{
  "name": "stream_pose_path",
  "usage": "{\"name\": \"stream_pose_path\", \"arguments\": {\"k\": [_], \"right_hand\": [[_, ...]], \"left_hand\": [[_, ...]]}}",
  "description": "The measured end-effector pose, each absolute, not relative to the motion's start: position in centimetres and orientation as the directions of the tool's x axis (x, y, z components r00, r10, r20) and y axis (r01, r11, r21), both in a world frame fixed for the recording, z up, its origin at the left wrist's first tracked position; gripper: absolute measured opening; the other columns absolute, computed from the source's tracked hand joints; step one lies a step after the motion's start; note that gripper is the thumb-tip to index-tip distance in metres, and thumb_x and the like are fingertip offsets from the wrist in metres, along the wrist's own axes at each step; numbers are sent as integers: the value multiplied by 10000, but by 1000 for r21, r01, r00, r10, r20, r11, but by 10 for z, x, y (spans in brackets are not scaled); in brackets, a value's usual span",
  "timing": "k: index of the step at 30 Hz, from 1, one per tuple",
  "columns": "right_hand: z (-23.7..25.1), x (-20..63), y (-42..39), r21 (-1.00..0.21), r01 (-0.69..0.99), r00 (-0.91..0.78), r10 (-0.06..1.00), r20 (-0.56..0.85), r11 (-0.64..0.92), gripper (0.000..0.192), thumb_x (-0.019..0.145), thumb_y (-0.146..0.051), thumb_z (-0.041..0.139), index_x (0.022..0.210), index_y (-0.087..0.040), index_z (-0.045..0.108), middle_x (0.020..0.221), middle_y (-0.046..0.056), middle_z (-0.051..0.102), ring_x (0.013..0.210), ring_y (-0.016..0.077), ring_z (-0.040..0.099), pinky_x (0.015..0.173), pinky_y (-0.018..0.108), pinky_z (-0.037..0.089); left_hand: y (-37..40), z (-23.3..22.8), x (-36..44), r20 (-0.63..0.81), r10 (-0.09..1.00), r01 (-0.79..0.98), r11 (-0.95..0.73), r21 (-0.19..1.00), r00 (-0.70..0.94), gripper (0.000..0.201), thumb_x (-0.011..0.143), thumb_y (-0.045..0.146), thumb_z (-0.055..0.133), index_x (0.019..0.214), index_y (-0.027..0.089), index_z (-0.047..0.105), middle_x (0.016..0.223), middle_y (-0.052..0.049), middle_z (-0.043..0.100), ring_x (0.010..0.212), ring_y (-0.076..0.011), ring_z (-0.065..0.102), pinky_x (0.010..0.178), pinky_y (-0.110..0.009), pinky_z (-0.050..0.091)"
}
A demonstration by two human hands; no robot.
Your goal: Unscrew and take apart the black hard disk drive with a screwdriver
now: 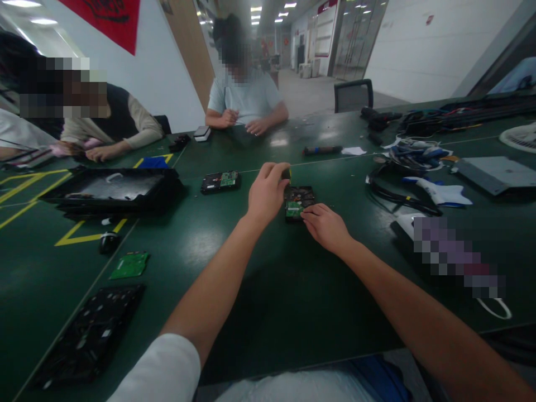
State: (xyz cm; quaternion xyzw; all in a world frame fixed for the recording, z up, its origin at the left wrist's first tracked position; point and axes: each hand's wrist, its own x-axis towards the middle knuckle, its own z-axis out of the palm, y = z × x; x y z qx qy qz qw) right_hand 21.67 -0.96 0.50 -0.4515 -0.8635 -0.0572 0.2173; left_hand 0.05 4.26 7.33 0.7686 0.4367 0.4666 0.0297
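Left hand: the left hand is clenched around the handle of a screwdriver, of which only a dark and yellow end shows past the fingers; the tool stands over the far part of the drive, its tip hidden behind the hand.
Right hand: the right hand lies flat with its fingers pressed on the near right edge of the hard drive, steadying it, gripping nothing.
Hard drive: it lies board side up on the green table, directly between the two hands, with a green circuit board at its near end.
Slip risk: I judge the tip could jump out of a screw head if the handle is tilted, and skate over the board toward the right fingers just beside it.
Drive shift: only fingertips hold the drive down, so a hard twist could spin it on the smooth table.
Loose screws: small specks lie on the table beyond the right hand; whether they are screws I cannot tell, but a freed one could roll off unseen against the dark surface.
Around the left hand: a second drive lies to its left, a loose green board nearer the person.
Around the right hand: a tangle of cables lies out to its right.
Others: two people sit across the table, well apart from the drive.
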Motion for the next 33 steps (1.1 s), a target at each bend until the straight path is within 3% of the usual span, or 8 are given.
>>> {"name": "stream_pose_path", "arguments": {"k": [3,10,15,22,28,33], "right_hand": [[4,217,-9,-101,800,-498,749,437,591,249,1040,-173,619,1195,-154,812,1221,144,775,1139,303,668,980,449,592],[4,218,-10,-87,801,-503,745,438,592,262,1048,-174,599,1197,-128,810,1228,148,773,1140,307,666,971,448,600],[5,217,-10,-102,799,-498,746,441,593,268,1048,-174,597,1201,-130,813,1224,149,776,1139,302,665,991,446,599],[8,216,-11,-112,804,-492,759,426,584,267,1038,-174,610,1205,-146,816,1227,152,774,1147,309,663,986,458,595],[7,216,-12,-109,808,-484,758,437,579,273,1046,-174,589,1193,-168,819,1223,144,775,1143,297,661,988,444,582],[8,216,-12,-103,805,-493,756,431,584,273,1047,-175,585,1195,-150,814,1233,150,773,1148,302,659,983,450,588]], "left_hand": [[44,71,1,696,691,625,-635,454,197,358,1006,149,642,1345,264,635,1330,-91,698,1138,-240,712,966,-399,608],[47,69,2,688,711,592,-621,515,147,347,953,278,794,1229,258,584,1153,-56,759,1058,-238,746,946,-397,603],[44,73,1,696,694,616,-634,468,185,293,984,211,724,1256,266,629,1198,-66,733,1091,-240,718,948,-393,604],[43,75,0,686,699,628,-629,458,200,365,1009,109,610,1330,274,665,1319,-83,723,1148,-241,714,994,-408,599],[46,68,2,670,726,617,-601,508,156,407,951,247,786,1309,279,595,1254,-71,762,1164,-264,741,993,-421,598],[46,68,2,665,736,591,-595,545,127,423,917,255,823,1245,283,558,1208,-53,759,1127,-255,746,979,-420,595]]}}
